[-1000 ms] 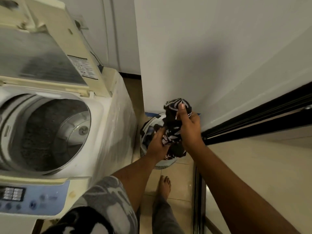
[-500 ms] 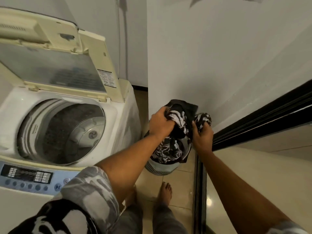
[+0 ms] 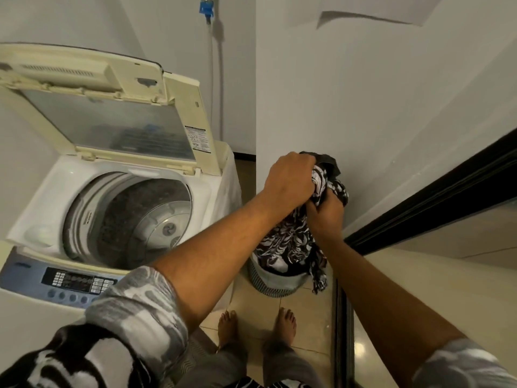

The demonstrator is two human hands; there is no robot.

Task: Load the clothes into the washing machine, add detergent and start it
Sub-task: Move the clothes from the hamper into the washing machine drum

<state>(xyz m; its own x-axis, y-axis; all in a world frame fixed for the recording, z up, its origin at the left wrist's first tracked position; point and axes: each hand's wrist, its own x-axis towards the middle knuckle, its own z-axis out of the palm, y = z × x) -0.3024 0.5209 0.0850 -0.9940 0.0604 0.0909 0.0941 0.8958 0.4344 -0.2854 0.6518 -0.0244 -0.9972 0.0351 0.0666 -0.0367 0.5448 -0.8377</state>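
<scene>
A black-and-white patterned garment (image 3: 291, 239) hangs bunched above a striped laundry basket (image 3: 277, 281) on the floor by the wall. My left hand (image 3: 289, 180) grips the top of the garment from above. My right hand (image 3: 326, 215) holds the same cloth just below and to the right. At the left stands the top-loading washing machine (image 3: 70, 177), its lid (image 3: 112, 113) raised and its drum (image 3: 134, 217) open, with no clothes showing inside. The blue control panel (image 3: 70, 281) runs along its front edge.
A white wall (image 3: 363, 93) rises right behind the basket. A black sliding-door track (image 3: 433, 200) runs along the right. A hose with a blue fitting (image 3: 206, 9) hangs on the back wall. My bare feet (image 3: 257, 326) stand on tan floor tiles.
Both hands have lifted the patterned garment higher out of the basket, the left hand moving onto its top. The view has tilted up, showing more of the washer's lid.
</scene>
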